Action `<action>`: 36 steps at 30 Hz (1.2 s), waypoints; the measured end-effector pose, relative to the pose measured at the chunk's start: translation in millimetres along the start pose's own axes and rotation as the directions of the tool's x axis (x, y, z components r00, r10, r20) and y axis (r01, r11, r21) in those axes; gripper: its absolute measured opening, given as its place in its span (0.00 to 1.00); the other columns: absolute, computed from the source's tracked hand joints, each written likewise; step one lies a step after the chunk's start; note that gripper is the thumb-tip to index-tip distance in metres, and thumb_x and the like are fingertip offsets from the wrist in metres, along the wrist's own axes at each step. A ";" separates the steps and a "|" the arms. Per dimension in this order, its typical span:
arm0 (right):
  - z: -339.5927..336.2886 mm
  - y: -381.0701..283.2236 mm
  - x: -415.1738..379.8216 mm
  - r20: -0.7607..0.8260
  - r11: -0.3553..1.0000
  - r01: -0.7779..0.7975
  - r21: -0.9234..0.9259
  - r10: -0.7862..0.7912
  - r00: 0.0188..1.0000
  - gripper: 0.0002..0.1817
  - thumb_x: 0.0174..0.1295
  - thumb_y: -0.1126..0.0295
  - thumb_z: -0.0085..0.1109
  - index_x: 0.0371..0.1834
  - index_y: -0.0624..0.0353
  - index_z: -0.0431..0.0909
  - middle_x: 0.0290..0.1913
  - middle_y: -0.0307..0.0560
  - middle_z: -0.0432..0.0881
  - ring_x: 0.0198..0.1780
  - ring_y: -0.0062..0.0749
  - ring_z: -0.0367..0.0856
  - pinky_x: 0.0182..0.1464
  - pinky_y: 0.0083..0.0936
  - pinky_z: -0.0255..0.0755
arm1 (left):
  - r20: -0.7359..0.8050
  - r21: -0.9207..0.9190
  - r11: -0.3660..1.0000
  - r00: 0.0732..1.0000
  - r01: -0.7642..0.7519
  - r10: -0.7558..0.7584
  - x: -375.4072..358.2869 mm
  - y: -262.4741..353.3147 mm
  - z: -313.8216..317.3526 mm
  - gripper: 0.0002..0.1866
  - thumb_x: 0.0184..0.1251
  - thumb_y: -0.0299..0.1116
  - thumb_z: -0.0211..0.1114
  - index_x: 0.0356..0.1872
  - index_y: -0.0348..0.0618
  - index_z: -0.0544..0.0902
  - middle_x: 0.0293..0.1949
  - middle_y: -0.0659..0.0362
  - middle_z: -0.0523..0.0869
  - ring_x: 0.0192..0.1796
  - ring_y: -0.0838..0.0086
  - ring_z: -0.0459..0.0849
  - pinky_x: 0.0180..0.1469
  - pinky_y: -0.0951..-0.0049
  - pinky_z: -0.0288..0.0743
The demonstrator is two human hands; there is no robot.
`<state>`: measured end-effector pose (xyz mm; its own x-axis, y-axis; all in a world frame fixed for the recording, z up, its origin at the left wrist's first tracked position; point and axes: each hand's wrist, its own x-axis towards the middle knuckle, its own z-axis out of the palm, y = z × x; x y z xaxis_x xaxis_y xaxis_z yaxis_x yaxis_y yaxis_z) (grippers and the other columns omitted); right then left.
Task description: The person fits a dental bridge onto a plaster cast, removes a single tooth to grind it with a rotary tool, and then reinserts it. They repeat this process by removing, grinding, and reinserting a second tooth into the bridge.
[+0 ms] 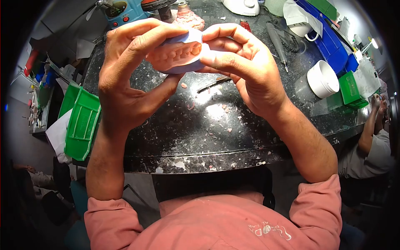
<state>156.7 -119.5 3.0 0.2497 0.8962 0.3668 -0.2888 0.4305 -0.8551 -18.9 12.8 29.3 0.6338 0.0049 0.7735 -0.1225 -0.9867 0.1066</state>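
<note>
A dental model (173,56), pinkish with rows of teeth and blue bases above and below, is held up over the bench. My left hand (133,71) grips it from the left, fingers over the top and thumb under the lower base. From the other side, my right hand (250,62) closes on its right end with thumb and fingers. One back tooth looks yellower than the others. Below the hands, a thin dark tool (213,84) lies on the bench, partly hidden behind my right hand.
Pink scraps litter the black bench (187,133). A handpiece (277,43), a white tub (323,79) and a green bin (353,89) are on the right. Another green bin (82,125) sits at the left edge. A blue machine (125,14) stands behind. Another person's arm (371,125) shows far right.
</note>
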 end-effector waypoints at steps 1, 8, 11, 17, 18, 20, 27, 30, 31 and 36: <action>-0.2 -1.7 -0.1 0.002 1.000 0.001 0.000 -0.001 1.000 0.18 0.61 0.76 0.66 0.53 0.66 0.73 0.47 0.48 0.83 0.48 0.28 0.84 0.54 0.25 0.79 | 0.008 0.007 1.000 1.000 -0.004 0.004 0.3 0.0 -0.6 0.33 0.42 0.17 0.74 0.57 0.38 0.79 0.57 0.51 0.78 0.61 0.65 0.77 0.64 0.65 0.69; 1.6 3.9 0.6 0.193 0.759 0.302 -0.577 -0.232 0.953 0.48 0.43 0.74 0.81 0.70 0.60 0.63 0.66 0.51 0.68 0.68 0.34 0.66 0.68 0.34 0.67 | -0.127 -0.643 0.758 0.962 0.107 -0.243 -6.5 -7.3 19.2 0.36 0.49 0.13 0.70 0.62 0.40 0.68 0.59 0.49 0.76 0.65 0.63 0.74 0.68 0.63 0.69; 10.5 -1.3 -5.7 0.006 0.728 0.215 -0.651 -0.278 0.961 0.49 0.43 0.72 0.82 0.70 0.56 0.62 0.69 0.50 0.64 0.67 0.33 0.68 0.66 0.32 0.70 | -0.083 -0.791 0.601 0.956 0.109 -0.283 -4.8 -3.2 23.5 0.40 0.54 0.13 0.70 0.65 0.45 0.57 0.67 0.42 0.69 0.70 0.58 0.70 0.71 0.60 0.65; -5.3 1.3 0.9 0.231 0.581 0.455 -0.675 -0.419 0.878 0.37 0.48 0.78 0.76 0.63 0.65 0.70 0.57 0.49 0.78 0.55 0.32 0.80 0.60 0.28 0.77 | -0.034 -0.746 0.652 0.970 0.134 -0.239 -10.5 0.7 31.0 0.40 0.54 0.17 0.73 0.62 0.46 0.55 0.61 0.52 0.66 0.69 0.58 0.70 0.70 0.56 0.67; -5.8 2.0 3.1 0.294 0.509 0.569 -0.646 -0.522 0.801 0.35 0.48 0.78 0.76 0.62 0.65 0.71 0.56 0.49 0.78 0.54 0.31 0.81 0.58 0.28 0.78 | -0.009 -0.702 0.689 0.965 0.181 -0.262 -11.2 0.7 29.0 0.41 0.54 0.19 0.74 0.62 0.46 0.55 0.58 0.54 0.66 0.68 0.59 0.70 0.69 0.57 0.68; -7.6 -7.3 8.0 0.429 0.213 0.648 -0.731 -0.596 0.679 0.34 0.49 0.73 0.77 0.62 0.61 0.74 0.54 0.50 0.78 0.52 0.32 0.81 0.50 0.29 0.83 | -0.002 -0.765 0.612 0.949 0.203 -0.316 -11.7 -0.3 30.2 0.40 0.54 0.20 0.75 0.61 0.46 0.56 0.60 0.52 0.67 0.68 0.59 0.71 0.67 0.59 0.72; -7.0 -5.3 5.8 0.425 0.234 0.643 -0.730 -0.582 0.694 0.34 0.49 0.72 0.78 0.61 0.61 0.74 0.56 0.51 0.76 0.52 0.33 0.80 0.50 0.28 0.83 | -0.045 -0.609 0.787 0.985 0.104 -0.165 -10.2 -1.4 27.4 0.38 0.54 0.20 0.74 0.59 0.46 0.57 0.61 0.45 0.72 0.67 0.59 0.73 0.67 0.59 0.72; -4.5 -6.7 4.2 0.411 0.267 0.632 -0.727 -0.568 0.713 0.34 0.49 0.74 0.77 0.61 0.61 0.74 0.56 0.51 0.75 0.53 0.34 0.80 0.51 0.29 0.82 | -0.020 -0.643 0.751 0.976 0.154 -0.217 -12.9 -0.4 27.8 0.38 0.53 0.21 0.75 0.59 0.46 0.57 0.61 0.46 0.72 0.66 0.61 0.74 0.66 0.60 0.73; -3.9 -6.6 3.7 0.398 0.289 0.623 -0.727 -0.562 0.725 0.34 0.49 0.75 0.76 0.62 0.61 0.73 0.56 0.51 0.75 0.53 0.34 0.80 0.51 0.29 0.82 | -0.020 -0.667 0.725 0.969 0.169 -0.245 -13.5 0.0 28.6 0.38 0.53 0.21 0.76 0.59 0.46 0.58 0.61 0.46 0.72 0.65 0.61 0.75 0.65 0.61 0.74; -4.0 -6.5 3.0 0.396 0.305 0.624 -0.719 -0.557 0.730 0.34 0.48 0.78 0.75 0.62 0.61 0.73 0.57 0.51 0.74 0.53 0.34 0.80 0.52 0.30 0.82 | -0.022 -0.670 0.719 0.962 0.187 -0.270 -13.3 -0.1 29.1 0.39 0.53 0.22 0.76 0.59 0.46 0.58 0.60 0.48 0.72 0.63 0.62 0.76 0.64 0.62 0.75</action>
<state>163.1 -120.0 8.1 -0.0233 0.4565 0.8894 0.7326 0.6132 -0.2956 -5.1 8.1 0.8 0.6267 0.2750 0.7291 -0.4812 -0.5994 0.6397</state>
